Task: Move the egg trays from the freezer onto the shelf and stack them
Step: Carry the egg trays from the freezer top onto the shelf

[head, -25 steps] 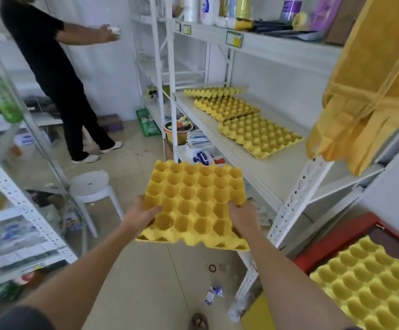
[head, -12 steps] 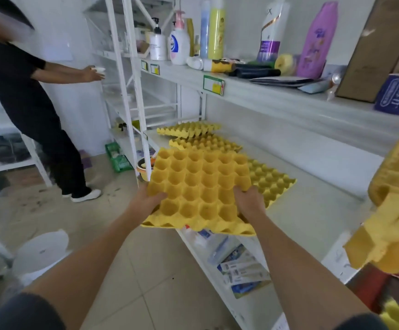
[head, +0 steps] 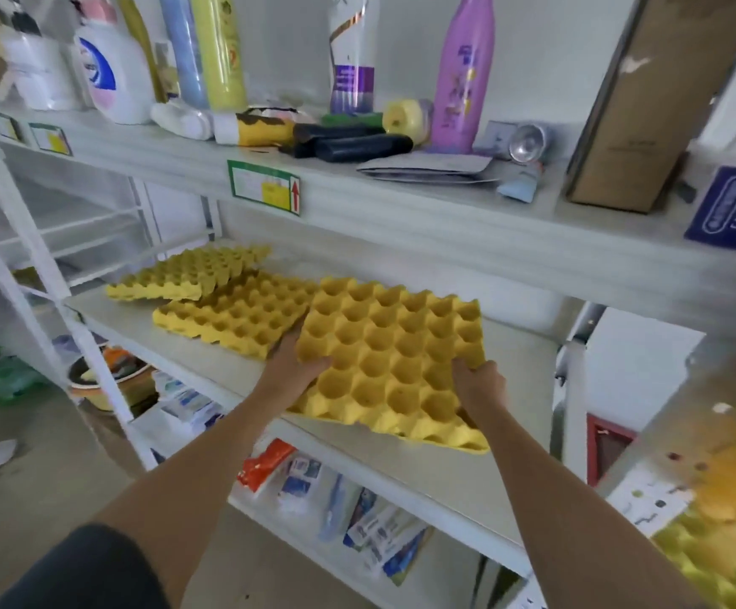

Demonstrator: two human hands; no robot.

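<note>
White metal shelving fills the view, and over its middle shelf board (head: pixel 511 367) a yellow moulded-pulp egg tray (head: pixel 390 358) is held cups-up, far edge over the board and near edge overhanging the front lip and tilted down toward the person. Left hand (head: pixel 293 367) is clamped on the tray's left near corner and right hand (head: pixel 480 384) on its right near edge, so the tray lies straight ahead of both, neither hand clearly nearer. Two similar yellow trays (head: pixel 234 316) lie overlapped just to its left, apparently touching it, whereas bare board to the right offers room; stacking likely requires a leftward shift.
</note>
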